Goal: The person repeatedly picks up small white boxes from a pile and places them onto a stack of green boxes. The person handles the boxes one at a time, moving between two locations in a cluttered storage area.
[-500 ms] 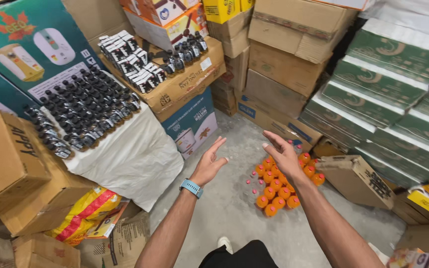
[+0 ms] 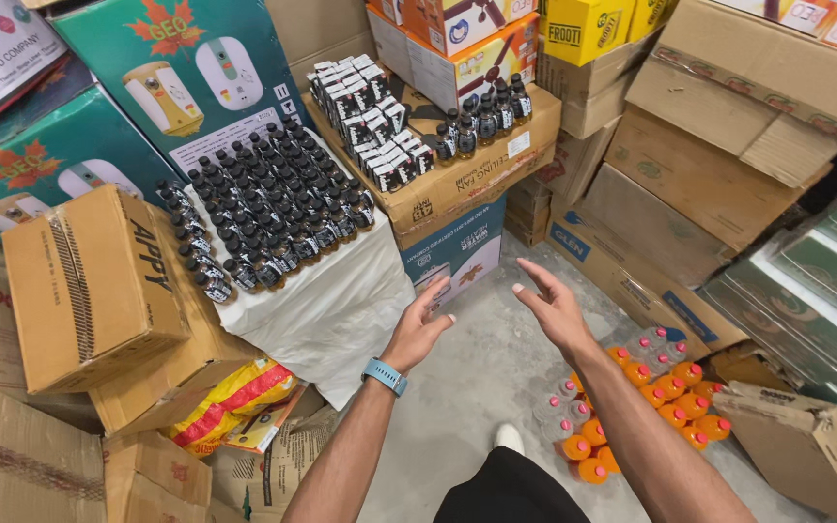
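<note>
My left hand [image 2: 418, 327] is raised in front of me with fingers apart, holding nothing; a blue band sits on its wrist. My right hand [image 2: 552, 305] is beside it, also spread and empty, palm facing the left hand. Both hover over the grey floor [image 2: 481, 373], just right of a white-draped stack [image 2: 326, 310] carrying many small dark bottles [image 2: 263, 208]. Below my right forearm lies a wrapped pack of orange-capped bottles [image 2: 646, 397] on the floor.
Cardboard cartons [image 2: 709, 155] are stacked ahead and right. An open carton [image 2: 457, 174] holds dark bottles and small black-and-white boxes [image 2: 370, 121]. Green appliance boxes [image 2: 176, 77] stand at left, green flat packs [image 2: 825, 281] at right, a brown carton [image 2: 94, 286] near left.
The view has shifted left and up toward the dark bottles. Both hands stay spread and empty, now higher relative to the orange bottle pack.
</note>
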